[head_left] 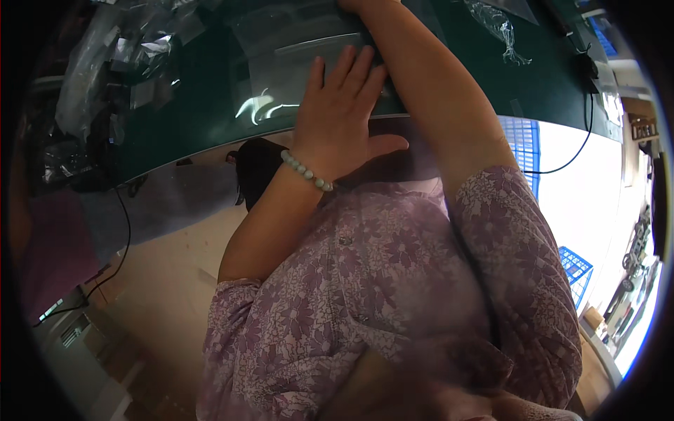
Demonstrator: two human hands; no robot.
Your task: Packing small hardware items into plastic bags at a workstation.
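My left hand (340,116), with a pale green bead bracelet (307,170) at its wrist, lies flat with fingers stretched and thumb held out. Its fingers rest on a clear plastic bag or sheet (270,77), which shines near the front edge of the dark green tabletop (200,119). Nothing is gripped in that hand. My right forearm reaches far across the table, past the left fingertips. Only a small part of my right hand (365,4) shows at the upper edge; its fingers, and anything in them, are cut off.
Crumpled clear plastic bags (88,77) heap up at the table's left. Twisted clear plastic (504,31) lies at the far right, near a black device (586,68) with a hanging cable (588,130). Blue crates (525,144) stand below the table's right side. A black cable (128,231) hangs at left.
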